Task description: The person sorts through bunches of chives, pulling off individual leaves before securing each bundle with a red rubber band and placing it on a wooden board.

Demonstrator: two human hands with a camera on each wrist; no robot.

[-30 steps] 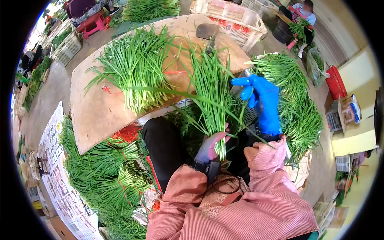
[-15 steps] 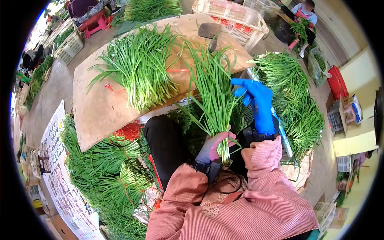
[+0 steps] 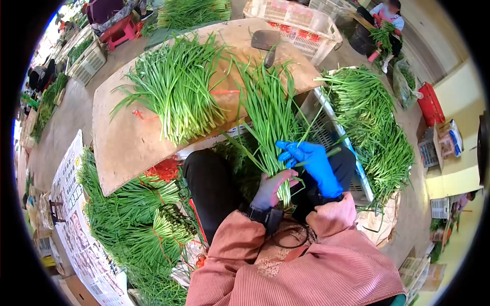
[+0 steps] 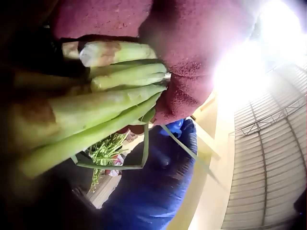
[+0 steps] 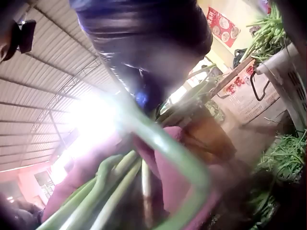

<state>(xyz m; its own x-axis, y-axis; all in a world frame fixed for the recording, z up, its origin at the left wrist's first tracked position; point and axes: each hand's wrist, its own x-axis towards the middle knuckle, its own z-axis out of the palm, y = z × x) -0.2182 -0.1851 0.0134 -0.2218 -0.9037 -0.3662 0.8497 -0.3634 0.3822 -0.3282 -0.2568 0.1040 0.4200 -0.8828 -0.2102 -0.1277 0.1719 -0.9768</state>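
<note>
A bunch of garlic chives stands leaves-up, fanning over the board's near edge. My left hand, in a purplish knit glove, grips it round the pale stem ends. In the left wrist view the cut stems lie against the glove's fingers. My right hand, in a blue rubber glove, is just right of the bunch, above the left hand, with bent fingers towards the stems. It holds a loose chive stalk, which crosses the blue glove; in the right wrist view this stalk curves close to the camera.
A larger pile of chives lies on the wooden board, with a broad-bladed knife behind. More chives fill a crate at right; tied bundles lie at left. A white crate stands beyond; another person sits back right.
My right hand has come down and left, from beside the leaves to near the stems just above my left hand. My left hand keeps its grip on the bunch.
</note>
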